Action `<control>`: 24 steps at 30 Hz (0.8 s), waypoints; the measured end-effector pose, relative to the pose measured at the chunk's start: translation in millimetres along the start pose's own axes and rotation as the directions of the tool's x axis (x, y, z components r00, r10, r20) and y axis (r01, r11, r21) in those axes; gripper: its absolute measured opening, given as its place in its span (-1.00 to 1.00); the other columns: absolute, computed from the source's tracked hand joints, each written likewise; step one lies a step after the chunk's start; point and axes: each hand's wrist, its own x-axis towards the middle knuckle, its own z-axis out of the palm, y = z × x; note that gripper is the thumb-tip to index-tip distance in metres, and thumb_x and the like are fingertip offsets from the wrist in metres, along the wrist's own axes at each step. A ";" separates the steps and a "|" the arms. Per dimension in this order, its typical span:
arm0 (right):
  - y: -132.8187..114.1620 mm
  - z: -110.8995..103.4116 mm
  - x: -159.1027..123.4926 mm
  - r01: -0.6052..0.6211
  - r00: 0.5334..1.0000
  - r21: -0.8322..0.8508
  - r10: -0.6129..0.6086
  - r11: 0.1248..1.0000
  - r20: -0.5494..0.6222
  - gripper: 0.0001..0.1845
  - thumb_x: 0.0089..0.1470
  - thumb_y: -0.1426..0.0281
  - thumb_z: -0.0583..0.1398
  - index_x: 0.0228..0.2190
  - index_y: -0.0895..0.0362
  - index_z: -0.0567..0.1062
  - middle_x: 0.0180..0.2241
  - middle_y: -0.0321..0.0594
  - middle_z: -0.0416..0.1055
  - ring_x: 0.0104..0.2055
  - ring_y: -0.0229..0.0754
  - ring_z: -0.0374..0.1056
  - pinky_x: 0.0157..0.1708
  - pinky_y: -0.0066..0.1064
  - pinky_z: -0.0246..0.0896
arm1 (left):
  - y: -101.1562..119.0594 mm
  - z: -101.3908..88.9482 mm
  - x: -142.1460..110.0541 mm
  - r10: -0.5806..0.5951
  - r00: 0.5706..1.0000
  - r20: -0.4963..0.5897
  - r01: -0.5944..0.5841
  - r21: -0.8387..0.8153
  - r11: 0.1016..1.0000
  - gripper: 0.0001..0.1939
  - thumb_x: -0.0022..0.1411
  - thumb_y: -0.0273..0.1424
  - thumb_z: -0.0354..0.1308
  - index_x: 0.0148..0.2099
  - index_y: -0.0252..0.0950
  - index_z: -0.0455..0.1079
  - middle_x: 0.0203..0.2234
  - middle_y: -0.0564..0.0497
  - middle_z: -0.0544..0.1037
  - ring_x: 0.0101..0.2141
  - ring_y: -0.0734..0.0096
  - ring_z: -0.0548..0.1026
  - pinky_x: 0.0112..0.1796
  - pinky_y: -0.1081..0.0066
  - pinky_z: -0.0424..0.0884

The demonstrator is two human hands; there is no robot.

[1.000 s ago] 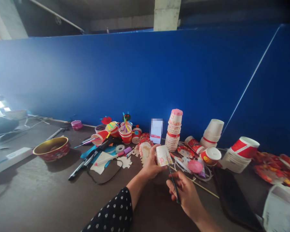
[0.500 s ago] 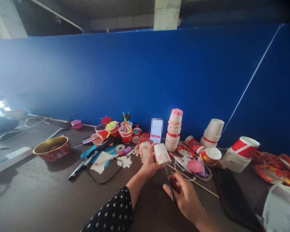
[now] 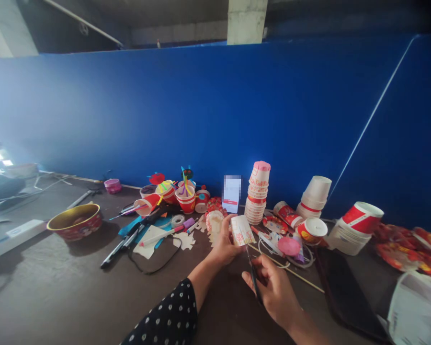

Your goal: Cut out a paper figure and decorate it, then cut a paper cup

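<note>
Near the middle of the table, my left hand (image 3: 225, 247) grips a white paper cup (image 3: 242, 230) with red and yellow drawings on its side. Its fingers are wrapped around the cup's left and lower edge. My right hand (image 3: 275, 290) is closed on a pair of dark scissors (image 3: 253, 274). The blades point up and away from me, with their tips at the cup's lower edge. Whether the blades are cutting into the paper is too small to tell. Behind the cup, a phone (image 3: 231, 195) with a lit screen stands upright.
A tall stack of paper cups (image 3: 255, 206) stands behind my hands. At right are more cups (image 3: 362, 218), a thin wooden stick (image 3: 305, 280) and a dark flat object (image 3: 345, 292). Leftward lie markers (image 3: 158, 235), decorated cups (image 3: 186, 197) and a gold-rimmed bowl (image 3: 75, 230).
The cup has tilted and turned slightly in my left hand, showing its drawings from another angle. The scissors stay near its lower edge. The whole view has shifted a little.
</note>
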 end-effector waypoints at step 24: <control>2.3 2.1 1.0 -0.054 0.999 -0.011 0.054 0.998 -0.007 -0.74 0.05 0.18 0.14 -0.39 0.13 0.31 -0.70 -0.47 0.15 -0.68 -0.35 0.07 -0.68 -0.53 -0.09 | -3.0 -1.8 1.3 0.007 1.000 -0.002 -0.007 0.044 0.999 -0.09 -0.26 -0.56 0.31 0.10 -0.19 -0.11 -0.32 0.02 0.40 -0.41 0.45 0.41 -0.42 0.47 0.28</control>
